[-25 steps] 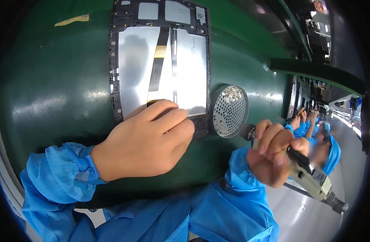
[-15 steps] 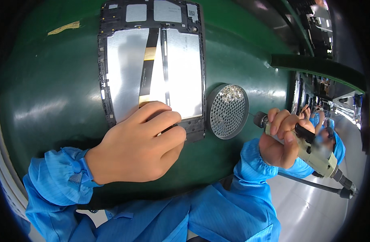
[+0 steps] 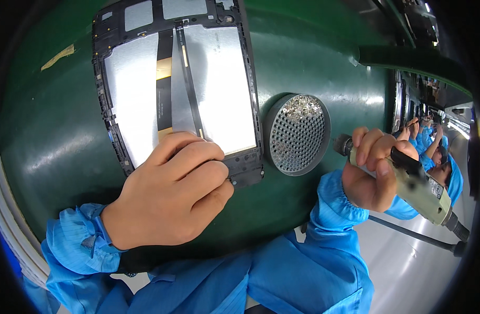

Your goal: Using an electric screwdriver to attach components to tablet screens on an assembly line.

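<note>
A tablet's inner frame, black-edged with bright silver metal panels, lies on a green work surface. Over its lower end my left hand rests with bent, closed fingers; the fingertips and whatever they press or pinch are hidden. From under them a wide black-and-gold ribbon cable and a narrow black strip cable run up the frame. My right hand is wrapped round a pale green electric screwdriver, whose nose points left. Between it and the frame sits a round grey screw tray with a perforated plate.
Loose silver screws are heaped at the tray's far side. A piece of yellowish tape lies at the far left. Right of the tray stands a dark green rail, and other people in blue work beyond. The screwdriver's cable runs below it.
The view has turned a little, so the frame and tape appear farther left and the frame more tilted. My left hand stays at the frame's lower end; my right hand still holds the screwdriver.
</note>
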Tool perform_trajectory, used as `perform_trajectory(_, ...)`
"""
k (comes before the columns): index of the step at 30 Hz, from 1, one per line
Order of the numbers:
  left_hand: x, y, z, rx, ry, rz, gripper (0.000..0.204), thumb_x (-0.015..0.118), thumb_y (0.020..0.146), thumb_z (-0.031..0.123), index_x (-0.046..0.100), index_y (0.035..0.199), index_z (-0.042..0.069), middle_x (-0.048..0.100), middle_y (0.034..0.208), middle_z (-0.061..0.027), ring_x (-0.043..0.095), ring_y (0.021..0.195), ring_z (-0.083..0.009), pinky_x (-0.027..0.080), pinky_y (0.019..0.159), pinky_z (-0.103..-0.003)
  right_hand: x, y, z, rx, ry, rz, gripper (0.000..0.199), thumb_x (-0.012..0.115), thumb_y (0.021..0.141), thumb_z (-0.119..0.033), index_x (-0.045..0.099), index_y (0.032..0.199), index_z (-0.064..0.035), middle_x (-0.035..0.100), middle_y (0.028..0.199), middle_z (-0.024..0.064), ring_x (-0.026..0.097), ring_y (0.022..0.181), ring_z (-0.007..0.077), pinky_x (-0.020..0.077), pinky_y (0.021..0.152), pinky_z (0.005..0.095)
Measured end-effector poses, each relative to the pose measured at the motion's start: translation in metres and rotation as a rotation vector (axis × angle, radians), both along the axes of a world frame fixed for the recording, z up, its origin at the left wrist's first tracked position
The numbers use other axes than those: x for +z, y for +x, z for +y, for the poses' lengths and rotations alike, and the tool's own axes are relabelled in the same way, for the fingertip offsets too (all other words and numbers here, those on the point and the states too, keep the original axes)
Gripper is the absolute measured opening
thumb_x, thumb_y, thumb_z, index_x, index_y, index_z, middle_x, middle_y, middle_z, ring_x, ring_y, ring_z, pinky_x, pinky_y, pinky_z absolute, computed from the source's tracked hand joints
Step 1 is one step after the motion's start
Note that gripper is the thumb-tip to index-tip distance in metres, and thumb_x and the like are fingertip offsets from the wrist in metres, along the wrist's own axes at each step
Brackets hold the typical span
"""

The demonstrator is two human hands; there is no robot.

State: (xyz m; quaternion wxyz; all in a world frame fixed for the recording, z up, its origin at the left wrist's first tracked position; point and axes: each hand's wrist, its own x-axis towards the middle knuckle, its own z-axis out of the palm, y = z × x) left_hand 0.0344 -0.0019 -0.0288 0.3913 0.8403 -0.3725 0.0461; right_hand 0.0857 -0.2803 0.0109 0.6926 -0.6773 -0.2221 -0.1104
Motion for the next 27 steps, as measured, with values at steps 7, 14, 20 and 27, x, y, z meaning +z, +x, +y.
perform_trajectory(7,0.0022,0.0016,-0.0007,-0.024,0.002,0.013,0.018,0.069,0.063,0.006,0.061,0.078,0.004,0.051,0.085,-0.0102,0.054,0.095,-0.0289,0.045,0.081,-0.045,0.0011,-0.0013,-0.0001,0.048,-0.046,0.003,0.039,0.049,0.079,-0.014,0.050,0.117,-0.0061,0.039,0.065,0.0026,0.041,0.058,0.0143,0.0347,0.065,0.0377)
perform_trajectory(14,0.0014,0.0008,0.0010,-0.032,0.021,-0.055,0.018,0.070,0.063,0.004,0.062,0.080,0.002,0.051,0.084,-0.0108,0.056,0.093,-0.0302,0.047,0.081,-0.046,0.0005,-0.0018,-0.0008,0.000,0.014,0.040,0.038,0.055,0.077,-0.009,0.047,0.114,-0.0059,0.046,0.062,0.0067,0.047,0.056,0.0196,0.0396,0.063,0.0407)
perform_trajectory(20,0.0039,0.0001,0.0014,-0.054,0.037,-0.084,0.023,0.069,0.061,0.004,0.065,0.083,0.001,0.053,0.082,-0.0111,0.057,0.092,-0.0307,0.048,0.082,-0.047,0.0013,-0.0040,-0.0003,-0.016,0.031,0.043,0.040,0.053,0.075,-0.008,0.048,0.114,-0.0050,0.045,0.062,0.0067,0.047,0.055,0.0198,0.0395,0.063,0.0407)
perform_trajectory(27,0.0017,0.0014,0.0000,-0.031,0.022,-0.118,0.020,0.066,0.058,0.005,0.063,0.077,-0.003,0.052,0.082,-0.0109,0.057,0.092,-0.0300,0.050,0.081,-0.046,0.0007,-0.0030,-0.0026,0.009,0.023,0.037,0.039,0.054,0.076,-0.008,0.047,0.114,-0.0047,0.046,0.063,0.0068,0.047,0.057,0.0199,0.0392,0.063,0.0407)
